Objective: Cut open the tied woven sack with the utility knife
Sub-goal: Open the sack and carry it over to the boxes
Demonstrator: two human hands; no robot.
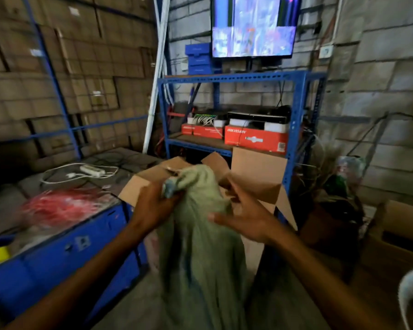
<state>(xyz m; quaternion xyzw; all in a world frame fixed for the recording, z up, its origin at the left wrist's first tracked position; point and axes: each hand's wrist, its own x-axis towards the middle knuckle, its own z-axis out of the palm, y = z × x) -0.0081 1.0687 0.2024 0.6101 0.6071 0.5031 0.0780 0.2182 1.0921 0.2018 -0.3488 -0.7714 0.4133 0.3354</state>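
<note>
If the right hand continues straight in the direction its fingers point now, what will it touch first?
Probably the green woven sack: the right hand is open, its fingers point left toward the sack's upper part, already very near. Depth is unclear.

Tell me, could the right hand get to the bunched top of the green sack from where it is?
Probably yes: the right hand is open beside the sack, nothing lies between it and the bunched top, which the left hand grips.

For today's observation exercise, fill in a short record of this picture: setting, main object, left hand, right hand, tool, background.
setting: storeroom with blue shelving
main object: green sack, upright, neck bunched
left hand: gripping the sack's neck
right hand: open, beside the sack's upper part
tool: no knife visible
background: open cardboard box behind the sack, screen above
</note>
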